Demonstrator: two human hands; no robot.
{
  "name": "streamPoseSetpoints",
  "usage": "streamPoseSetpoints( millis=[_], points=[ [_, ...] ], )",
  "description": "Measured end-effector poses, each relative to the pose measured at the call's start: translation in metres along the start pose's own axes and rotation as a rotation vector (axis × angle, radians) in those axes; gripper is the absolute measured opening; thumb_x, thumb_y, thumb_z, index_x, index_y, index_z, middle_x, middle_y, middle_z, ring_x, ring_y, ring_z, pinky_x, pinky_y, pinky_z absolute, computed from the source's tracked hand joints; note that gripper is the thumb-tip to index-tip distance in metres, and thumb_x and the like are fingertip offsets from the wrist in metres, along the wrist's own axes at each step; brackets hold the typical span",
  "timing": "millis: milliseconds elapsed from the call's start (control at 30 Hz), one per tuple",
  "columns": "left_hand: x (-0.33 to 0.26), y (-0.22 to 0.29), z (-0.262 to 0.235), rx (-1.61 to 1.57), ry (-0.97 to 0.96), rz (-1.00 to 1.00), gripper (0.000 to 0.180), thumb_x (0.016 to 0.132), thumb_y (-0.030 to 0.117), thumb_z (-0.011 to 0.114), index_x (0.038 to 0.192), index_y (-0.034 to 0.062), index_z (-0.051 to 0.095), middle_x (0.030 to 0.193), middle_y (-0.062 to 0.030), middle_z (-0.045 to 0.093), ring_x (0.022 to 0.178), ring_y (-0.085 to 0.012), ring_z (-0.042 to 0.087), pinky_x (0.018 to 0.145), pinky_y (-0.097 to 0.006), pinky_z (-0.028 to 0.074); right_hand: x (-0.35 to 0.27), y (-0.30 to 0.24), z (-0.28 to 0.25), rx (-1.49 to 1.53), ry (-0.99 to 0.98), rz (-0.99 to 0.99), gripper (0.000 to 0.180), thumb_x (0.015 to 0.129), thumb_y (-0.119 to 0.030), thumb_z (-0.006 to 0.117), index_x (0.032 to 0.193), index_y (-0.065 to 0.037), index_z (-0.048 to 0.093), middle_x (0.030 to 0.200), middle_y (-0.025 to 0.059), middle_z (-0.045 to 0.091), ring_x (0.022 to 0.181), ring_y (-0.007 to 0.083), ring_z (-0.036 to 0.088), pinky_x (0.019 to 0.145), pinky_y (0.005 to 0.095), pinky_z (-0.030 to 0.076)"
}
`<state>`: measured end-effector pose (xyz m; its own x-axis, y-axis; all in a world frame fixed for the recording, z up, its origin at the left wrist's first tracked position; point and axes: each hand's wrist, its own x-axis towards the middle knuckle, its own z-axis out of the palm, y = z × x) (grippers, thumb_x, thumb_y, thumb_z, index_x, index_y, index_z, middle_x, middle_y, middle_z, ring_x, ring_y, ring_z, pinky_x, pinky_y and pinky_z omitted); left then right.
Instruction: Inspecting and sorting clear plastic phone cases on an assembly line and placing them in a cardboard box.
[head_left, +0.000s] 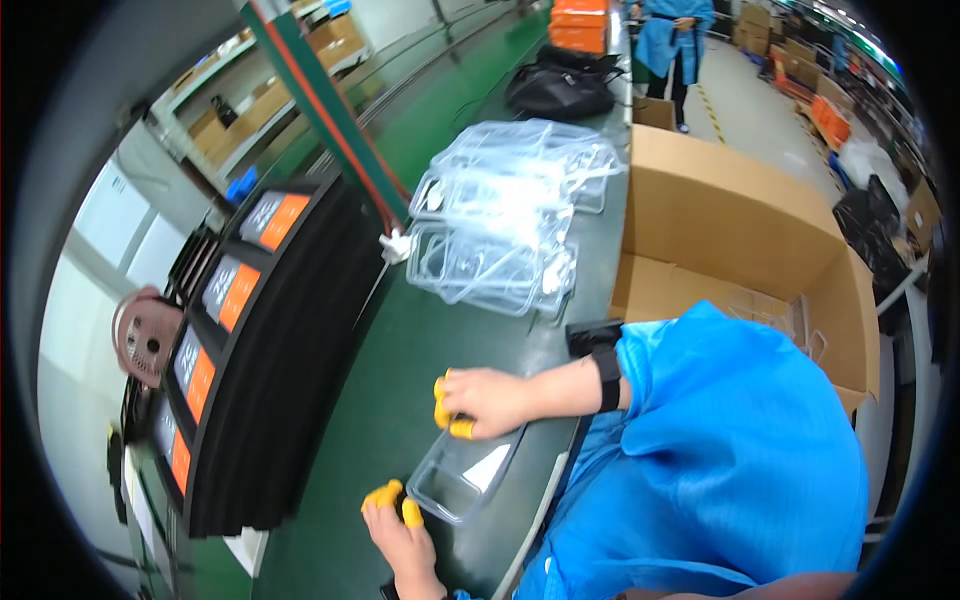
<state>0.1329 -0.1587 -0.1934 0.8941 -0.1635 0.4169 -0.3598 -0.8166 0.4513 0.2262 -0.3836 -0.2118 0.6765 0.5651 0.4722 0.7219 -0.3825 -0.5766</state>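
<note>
A clear, shallow plastic tray (452, 497) lies on the green work surface, close to the bench's near edge. Over its far end is my right hand (490, 402), with yellow finger covers and curled fingers; it is closed at the tray's edge, though the palm side is hidden. My left hand (400, 540), also in yellow finger covers, is beside the tray's near left corner. Its thumb and fingers are apart, and I see nothing between them. Farther up the bench sits a pile of similar clear plastic trays (500, 230), overlapping and shiny.
Black bins with orange-and-grey labels (232, 292) stand in a row along the left. An open cardboard box (735, 210) is at the right. Beyond the tray pile are a black bag (562, 85) and orange boxes (578, 28). A person in blue (675, 40) stands farther off.
</note>
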Motion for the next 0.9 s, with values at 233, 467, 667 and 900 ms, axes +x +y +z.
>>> streamPoseSetpoints(
  millis=[233, 467, 667, 900],
  points=[
    [0.015, 0.020, -0.006, -0.056, -0.158, -0.022, 0.023, 0.071, 0.009, 0.061, 0.091, -0.0001, 0.055, 0.084, -0.0145, 0.052, 0.079, -0.0295, 0.049, 0.071, -0.035, 0.041, -0.002, 0.003, -0.002, -0.136, -0.124, 0.018, 0.016, 0.061, -0.015, 0.062, 0.074, -0.008, 0.057, 0.081, 0.0074, 0.050, 0.082, 0.0242, 0.047, 0.070, 0.0348, 0.041],
    [0.016, 0.018, -0.003, -0.046, -0.142, 0.074, 0.016, 0.071, 0.007, 0.060, 0.086, 0.0007, 0.056, 0.084, -0.0141, 0.053, 0.080, -0.0297, 0.049, 0.074, -0.036, 0.040, -0.002, 0.004, -0.002, -0.081, -0.131, 0.056, 0.014, 0.064, -0.015, 0.061, 0.074, -0.007, 0.056, 0.081, 0.0077, 0.050, 0.083, 0.0242, 0.047, 0.071, 0.0350, 0.040],
    [0.014, 0.019, -0.005, -0.039, -0.149, 0.054, 0.014, 0.072, 0.007, 0.060, 0.084, 0.0011, 0.056, 0.084, -0.0138, 0.053, 0.081, -0.0296, 0.049, 0.073, -0.035, 0.040, -0.001, 0.001, 0.000, -0.088, -0.136, 0.062, 0.013, 0.065, -0.014, 0.060, 0.074, -0.007, 0.056, 0.081, 0.0076, 0.050, 0.082, 0.0242, 0.047, 0.071, 0.0353, 0.040],
    [0.015, 0.022, -0.007, -0.053, -0.157, 0.022, 0.015, 0.072, 0.008, 0.060, 0.085, 0.0016, 0.057, 0.085, -0.0140, 0.052, 0.081, -0.0294, 0.049, 0.074, -0.035, 0.041, -0.001, 0.002, -0.002, -0.090, -0.123, 0.046, 0.011, 0.065, -0.015, 0.060, 0.071, -0.007, 0.055, 0.080, 0.0077, 0.050, 0.081, 0.0243, 0.047, 0.069, 0.0354, 0.040]
  ],
)
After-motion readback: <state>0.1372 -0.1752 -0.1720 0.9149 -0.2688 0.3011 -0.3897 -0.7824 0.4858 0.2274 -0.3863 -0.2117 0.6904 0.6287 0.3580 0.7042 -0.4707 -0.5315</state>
